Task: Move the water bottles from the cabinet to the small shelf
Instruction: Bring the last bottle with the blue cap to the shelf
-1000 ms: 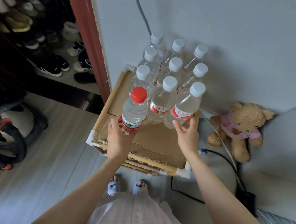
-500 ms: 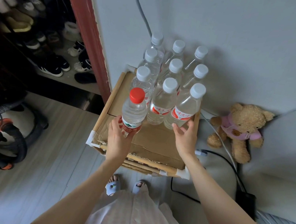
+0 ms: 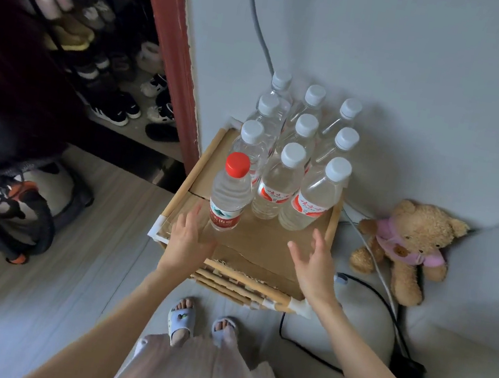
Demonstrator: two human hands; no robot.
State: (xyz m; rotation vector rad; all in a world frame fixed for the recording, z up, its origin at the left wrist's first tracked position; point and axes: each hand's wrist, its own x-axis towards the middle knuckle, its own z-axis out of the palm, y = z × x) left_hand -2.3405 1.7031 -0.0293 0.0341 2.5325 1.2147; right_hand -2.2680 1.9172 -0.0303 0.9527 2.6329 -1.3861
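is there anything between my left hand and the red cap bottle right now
Nothing visible. The left hand is open just in front of the red-capped bottle, with only bare cardboard shelf top between them.

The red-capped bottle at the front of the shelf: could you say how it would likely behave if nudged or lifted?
The red-capped bottle stands upright, tall on a narrow base, so a push near the cap could tip it. It looks full of water, so probably heavy for its size. Its clear, ribbed plastic wall would likely flex slightly under a squeeze. On its side it would probably roll across the cardboard shelf top.
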